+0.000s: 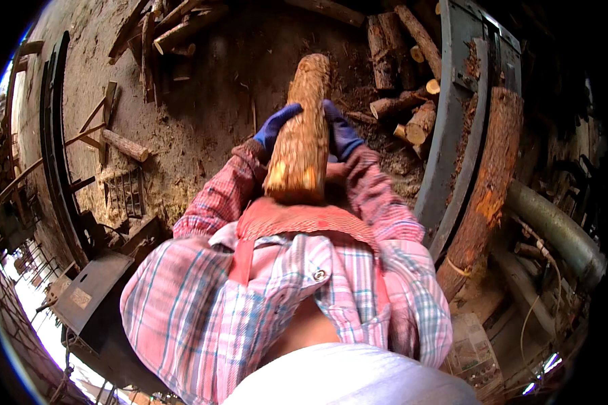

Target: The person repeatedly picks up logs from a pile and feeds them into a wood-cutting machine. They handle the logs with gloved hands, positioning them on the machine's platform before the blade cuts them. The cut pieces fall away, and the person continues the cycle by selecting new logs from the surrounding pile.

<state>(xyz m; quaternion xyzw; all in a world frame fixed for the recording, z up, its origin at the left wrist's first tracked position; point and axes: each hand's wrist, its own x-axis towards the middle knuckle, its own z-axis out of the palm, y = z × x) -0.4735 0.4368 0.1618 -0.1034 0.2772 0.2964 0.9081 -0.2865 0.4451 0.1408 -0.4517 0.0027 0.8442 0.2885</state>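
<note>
A thick, bark-covered log is held in front of my body, its near end close to my red apron and its far end pointing away. My left hand, in a blue glove, grips the log's left side. On the opposite side my right hand, gloved in blue too, presses against the bark. The log hides part of the fingers of both hands. Slight blur runs over the log and my sleeves.
To my right runs a grey metal rail frame with a long log alongside it. Short cut logs lie beyond, at the far right. Split wood is heaped at the far left. A metal box stands near left.
</note>
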